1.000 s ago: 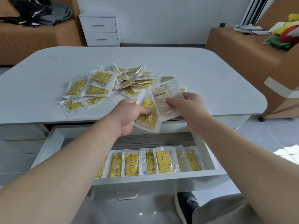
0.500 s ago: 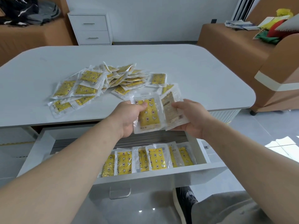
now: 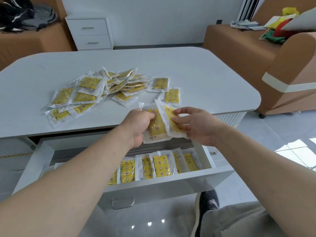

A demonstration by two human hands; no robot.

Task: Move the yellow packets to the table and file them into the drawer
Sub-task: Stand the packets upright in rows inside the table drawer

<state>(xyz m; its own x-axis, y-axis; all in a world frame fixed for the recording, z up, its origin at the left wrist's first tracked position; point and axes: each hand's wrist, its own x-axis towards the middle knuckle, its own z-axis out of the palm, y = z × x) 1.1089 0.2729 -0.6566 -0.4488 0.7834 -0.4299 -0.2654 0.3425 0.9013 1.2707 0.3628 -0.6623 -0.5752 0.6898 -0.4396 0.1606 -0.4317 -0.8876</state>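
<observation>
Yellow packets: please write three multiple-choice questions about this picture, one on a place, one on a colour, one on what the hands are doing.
1. Where does the pile of packets lie? A. on the table B. on the floor C. on the sofa
2. What colour is the drawer? A. brown B. white C. black
3. What are the left hand and the right hand doing? A. resting flat B. each holding a packet C. pulling a handle
Answers: 1 A, it lies on the tabletop; 2 B, its front and walls are white; 3 B, each pinches one packet above the drawer.
</observation>
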